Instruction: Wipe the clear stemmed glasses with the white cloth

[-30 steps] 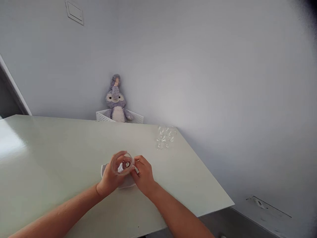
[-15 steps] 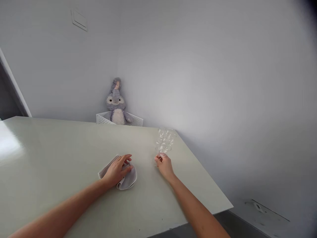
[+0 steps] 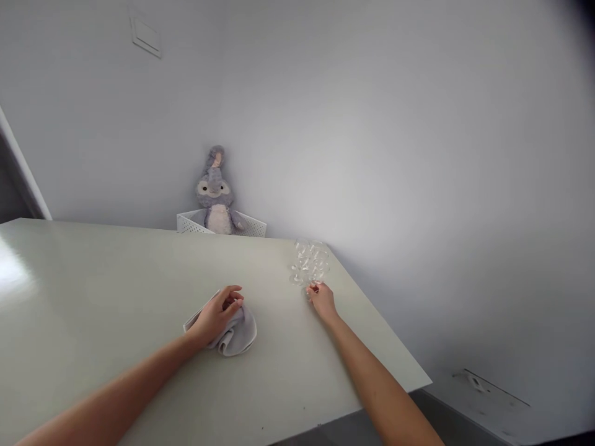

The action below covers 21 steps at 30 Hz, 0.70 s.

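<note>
Loosely bent, my left hand (image 3: 216, 316) rests over a crumpled light grey cloth (image 3: 242, 334), its thumb and fingers apart and not gripping the fabric. Part of the cloth is hidden under the palm. On the right, my right hand (image 3: 321, 300) pinches a small clear glass (image 3: 308, 297) by fingertips, mostly covered by the fingers. Just beyond it, several clear glasses (image 3: 304, 266) stand close together near the table's far right corner. Their outlines overlap, and their exact shape is hard to make out.
The pale glossy table (image 3: 116, 279) has its right edge close to the wall. Behind the far edge, a grey plush toy (image 3: 217, 198) sits in a white perforated basket (image 3: 255, 228). A switch plate (image 3: 146, 37) is on the left wall.
My right hand has moved right and slightly away from me, to the front of the glass group. My left hand has shifted slightly on the cloth, with its fingers more curled.
</note>
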Tool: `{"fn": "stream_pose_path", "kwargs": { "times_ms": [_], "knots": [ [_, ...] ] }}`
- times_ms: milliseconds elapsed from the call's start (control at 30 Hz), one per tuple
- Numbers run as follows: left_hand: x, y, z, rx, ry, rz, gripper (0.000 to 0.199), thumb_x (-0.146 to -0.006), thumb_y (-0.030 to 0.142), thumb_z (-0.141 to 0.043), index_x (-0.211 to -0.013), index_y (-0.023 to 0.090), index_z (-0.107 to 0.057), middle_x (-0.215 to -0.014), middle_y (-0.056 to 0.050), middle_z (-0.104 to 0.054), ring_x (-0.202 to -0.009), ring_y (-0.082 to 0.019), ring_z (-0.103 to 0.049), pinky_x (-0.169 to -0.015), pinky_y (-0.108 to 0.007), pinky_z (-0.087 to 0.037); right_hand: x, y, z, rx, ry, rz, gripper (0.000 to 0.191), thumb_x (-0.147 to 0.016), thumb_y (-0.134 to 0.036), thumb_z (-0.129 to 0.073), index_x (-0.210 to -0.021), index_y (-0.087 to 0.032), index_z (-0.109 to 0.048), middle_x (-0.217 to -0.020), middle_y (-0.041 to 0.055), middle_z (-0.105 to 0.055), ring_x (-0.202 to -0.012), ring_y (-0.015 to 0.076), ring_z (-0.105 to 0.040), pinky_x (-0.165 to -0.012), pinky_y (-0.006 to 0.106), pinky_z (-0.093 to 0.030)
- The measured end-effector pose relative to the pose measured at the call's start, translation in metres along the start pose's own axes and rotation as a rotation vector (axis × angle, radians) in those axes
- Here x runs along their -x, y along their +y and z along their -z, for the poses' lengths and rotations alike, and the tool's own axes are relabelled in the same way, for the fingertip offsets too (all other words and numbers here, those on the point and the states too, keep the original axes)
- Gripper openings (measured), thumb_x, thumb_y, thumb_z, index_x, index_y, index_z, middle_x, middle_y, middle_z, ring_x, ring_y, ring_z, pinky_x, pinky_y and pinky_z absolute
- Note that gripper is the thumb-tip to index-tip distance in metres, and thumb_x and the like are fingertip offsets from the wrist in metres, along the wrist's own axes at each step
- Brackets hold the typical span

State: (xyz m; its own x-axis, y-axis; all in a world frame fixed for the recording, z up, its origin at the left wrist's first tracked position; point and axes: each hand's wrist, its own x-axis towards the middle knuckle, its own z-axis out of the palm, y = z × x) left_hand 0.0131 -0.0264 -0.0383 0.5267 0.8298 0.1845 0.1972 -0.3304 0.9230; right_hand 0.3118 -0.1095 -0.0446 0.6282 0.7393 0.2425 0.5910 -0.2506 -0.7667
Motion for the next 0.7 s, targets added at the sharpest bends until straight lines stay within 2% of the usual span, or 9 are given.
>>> {"fn": "stream_pose_path", "kwargs": {
  "times_ms": [133,233,367,433,467,533,567,633,700],
  "knots": [
    [-0.002,0.003,0.0,0.142,0.008,0.068,0.038,-0.075,0.046,-0.049,-0.105,0.023,-0.051,-0.091,-0.003,-0.061,-0.08,-0.016,-0.056,-0.075,-0.028,-0.042,0.016,-0.003,0.01,0.044,0.088,0.011,0.019,-0.064,-0.029,-0.053,-0.079,-0.017,-0.054,-0.082,0.0053,-0.056,-0.068,0.0172,-0.054,-0.062,0.029,-0.042],
    [-0.003,0.006,0.0,0.235,0.017,0.091,0.038,-0.075,0.046,-0.05,-0.104,0.022,-0.052,-0.089,-0.003,-0.062,-0.076,-0.015,-0.056,-0.074,-0.027,-0.042,0.048,-0.028,0.013,0.043,0.078,0.113,0.014,-0.072,-0.027,-0.049,-0.081,-0.018,-0.053,-0.083,0.0039,-0.054,-0.071,0.0166,-0.053,-0.067,0.03,-0.041],
    [-0.002,0.009,0.0,0.333,0.073,0.114,0.037,-0.072,0.046,-0.054,-0.099,0.02,-0.055,-0.086,-0.004,-0.063,-0.071,-0.013,-0.055,-0.071,-0.025,-0.043,0.105,-0.087,-0.005,0.016,-0.2,0.568,0.015,-0.084,-0.022,-0.04,-0.083,-0.021,-0.055,-0.079,0.0022,-0.056,-0.073,0.0141,-0.053,-0.069,0.026,-0.042],
    [-0.002,0.009,0.002,0.352,0.089,0.111,0.038,-0.072,0.047,-0.054,-0.099,0.02,-0.055,-0.087,-0.004,-0.063,-0.071,-0.013,-0.054,-0.07,-0.026,-0.043,0.128,-0.11,-0.025,0.09,-0.343,0.813,0.017,-0.084,-0.028,-0.045,-0.096,-0.021,-0.055,-0.09,0.005,-0.058,-0.087,0.0174,-0.052,-0.077,0.03,-0.042],
    [-0.002,0.009,0.003,0.355,0.091,0.103,0.039,-0.072,0.047,-0.054,-0.099,0.02,-0.055,-0.087,-0.004,-0.063,-0.071,-0.014,-0.055,-0.07,-0.026,-0.044,0.135,-0.117,-0.036,0.167,-0.376,0.866,0.025,-0.082,-0.036,-0.05,-0.1,-0.02,-0.054,-0.094,0.007,-0.059,-0.089,0.0201,-0.051,-0.078,0.033,-0.042],
    [-0.003,0.008,0.006,0.349,0.093,0.078,0.041,-0.072,0.049,-0.053,-0.101,0.019,-0.054,-0.089,-0.005,-0.063,-0.075,-0.015,-0.055,-0.071,-0.028,-0.044,0.141,-0.121,-0.059,0.334,-0.395,0.887,0.041,-0.074,-0.046,-0.057,-0.102,-0.016,-0.053,-0.094,0.0109,-0.059,-0.088,0.025,-0.05,-0.075,0.038,-0.043],
    [-0.004,0.007,0.007,0.34,0.097,0.062,0.042,-0.072,0.05,-0.053,-0.101,0.02,-0.054,-0.09,-0.005,-0.063,-0.076,-0.015,-0.056,-0.072,-0.028,-0.045,0.139,-0.119,-0.069,0.39,-0.389,0.887,0.042,-0.074,-0.044,-0.058,-0.103,-0.015,-0.053,-0.095,0.0121,-0.058,-0.088,0.0261,-0.05,-0.075,0.04,-0.043],
    [-0.006,0.006,0.01,0.303,0.119,0.034,0.043,-0.072,0.051,-0.053,-0.101,0.02,-0.053,-0.09,-0.005,-0.063,-0.079,-0.016,-0.056,-0.074,-0.03,-0.045,0.129,-0.11,-0.079,0.409,-0.372,0.861,0.03,-0.078,-0.03,-0.055,-0.105,-0.016,-0.053,-0.096,0.0112,-0.059,-0.089,0.0247,-0.051,-0.076,0.038,-0.042],
    [-0.007,0.006,0.014,0.254,0.137,0.01,0.042,-0.072,0.051,-0.052,-0.1,0.02,-0.053,-0.09,-0.006,-0.063,-0.08,-0.017,-0.056,-0.075,-0.031,-0.045,0.115,-0.098,-0.076,0.305,-0.36,0.772,0.03,-0.078,-0.014,-0.05,-0.108,-0.019,-0.052,-0.096,0.0071,-0.061,-0.087,0.0201,-0.053,-0.076,0.032,-0.042]
  ]
}}
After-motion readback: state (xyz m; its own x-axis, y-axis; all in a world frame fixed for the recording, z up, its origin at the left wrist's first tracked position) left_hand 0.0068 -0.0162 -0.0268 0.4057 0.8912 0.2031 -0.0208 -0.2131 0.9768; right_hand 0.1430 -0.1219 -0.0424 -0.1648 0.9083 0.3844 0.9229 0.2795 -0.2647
